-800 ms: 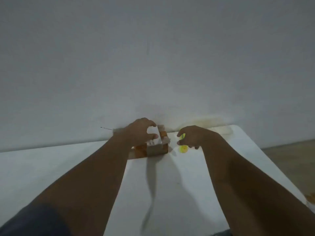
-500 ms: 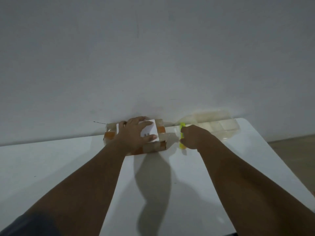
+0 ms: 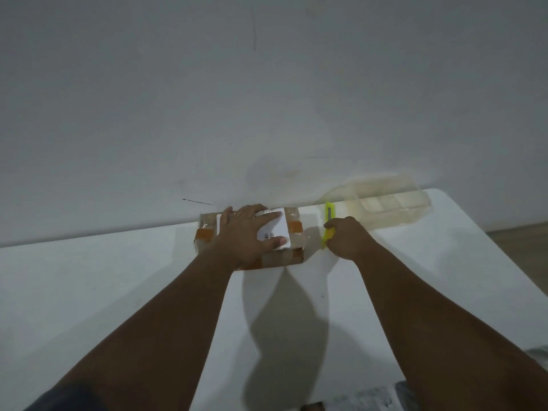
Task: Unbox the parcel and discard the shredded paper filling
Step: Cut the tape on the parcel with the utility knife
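From the head camera, the parcel (image 3: 293, 232) lies at the far edge of the white table (image 3: 89, 292), against the wall, with the left hand (image 3: 249, 235) pressed flat and open on its white label (image 3: 277, 232). The right hand (image 3: 347, 241) is closed around a yellow utility knife (image 3: 328, 221), just beside the parcel's right end. A clear plastic container (image 3: 391, 206) stands near, to the right.

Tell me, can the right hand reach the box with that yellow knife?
Probably yes. The right hand grips the yellow knife just beside the box, with only bare table between them. The left hand lies flat on the box top, leaving the near side free.
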